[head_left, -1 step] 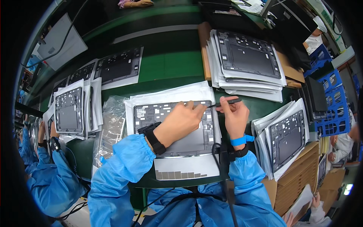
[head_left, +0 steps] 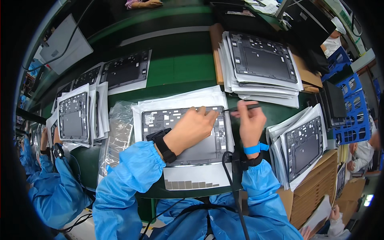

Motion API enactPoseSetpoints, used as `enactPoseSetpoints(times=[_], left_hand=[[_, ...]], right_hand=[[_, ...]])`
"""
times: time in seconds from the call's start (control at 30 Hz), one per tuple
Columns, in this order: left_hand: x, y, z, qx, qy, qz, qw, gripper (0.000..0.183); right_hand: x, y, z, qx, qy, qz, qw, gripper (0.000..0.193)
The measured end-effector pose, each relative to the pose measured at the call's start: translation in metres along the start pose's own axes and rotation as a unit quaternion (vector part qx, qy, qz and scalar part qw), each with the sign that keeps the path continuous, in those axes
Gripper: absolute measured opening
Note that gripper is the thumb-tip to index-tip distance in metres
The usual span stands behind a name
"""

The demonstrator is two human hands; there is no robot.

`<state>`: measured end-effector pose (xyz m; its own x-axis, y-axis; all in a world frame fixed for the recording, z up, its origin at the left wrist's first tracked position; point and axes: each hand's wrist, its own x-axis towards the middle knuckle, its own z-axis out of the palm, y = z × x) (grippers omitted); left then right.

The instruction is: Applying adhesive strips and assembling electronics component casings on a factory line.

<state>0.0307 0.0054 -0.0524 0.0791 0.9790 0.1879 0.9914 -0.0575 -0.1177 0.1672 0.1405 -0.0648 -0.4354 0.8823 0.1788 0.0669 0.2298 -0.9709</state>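
A dark grey tablet housing with many small white and silver patches lies on white sheets before me. My left hand reaches across it, fingers bent and tips pressed near its upper edge towards the right corner. Whatever lies under those fingertips is hidden. At the upper right corner my right hand is closed on a slim black pointed tool, which looks like tweezers. Its tip points left, at the housing's edge. Below the housing shows a white sheet with a row of grey rectangles.
Clear plastic film lies left of the housing. Stacked housings with white sheets stand at left, back right and right. A black cable hangs by my right forearm. A co-worker's blue sleeve is at left.
My right hand has shifted slightly to the right, drawing the tweezers' tip back from my left fingertips. My left hand and the housing have hardly moved. The cable hangs differently.
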Motion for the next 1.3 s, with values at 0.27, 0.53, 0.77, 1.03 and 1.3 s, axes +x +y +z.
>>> enactPoseSetpoints(times=[0.27, 0.53, 0.77, 1.03, 1.3], left_hand=[[-0.043, 0.009, -0.047, -0.127, 0.074, -0.120, 0.982, 0.034], [-0.174, 0.004, -0.041, -0.116, 0.079, -0.519, 0.843, 0.024], [-0.163, 0.019, -0.029, -0.052, 0.129, -0.496, 0.857, 0.017], [-0.167, -0.012, -0.046, -0.312, 0.226, -0.546, 0.744, 0.020], [-0.115, -0.222, 0.004, -0.386, 0.262, -0.471, 0.748, 0.025]], right_hand=[[-0.022, -0.009, -0.025, -0.139, -0.057, -0.054, 0.987, 0.020], [-0.047, -0.013, -0.020, -0.299, -0.167, -0.077, 0.936, 0.028], [-0.048, -0.007, -0.013, -0.278, -0.123, -0.094, 0.948, 0.021], [-0.042, 0.009, -0.009, -0.156, -0.145, -0.044, 0.976, 0.027], [-0.046, -0.010, -0.025, -0.106, -0.105, -0.008, 0.989, 0.036]])
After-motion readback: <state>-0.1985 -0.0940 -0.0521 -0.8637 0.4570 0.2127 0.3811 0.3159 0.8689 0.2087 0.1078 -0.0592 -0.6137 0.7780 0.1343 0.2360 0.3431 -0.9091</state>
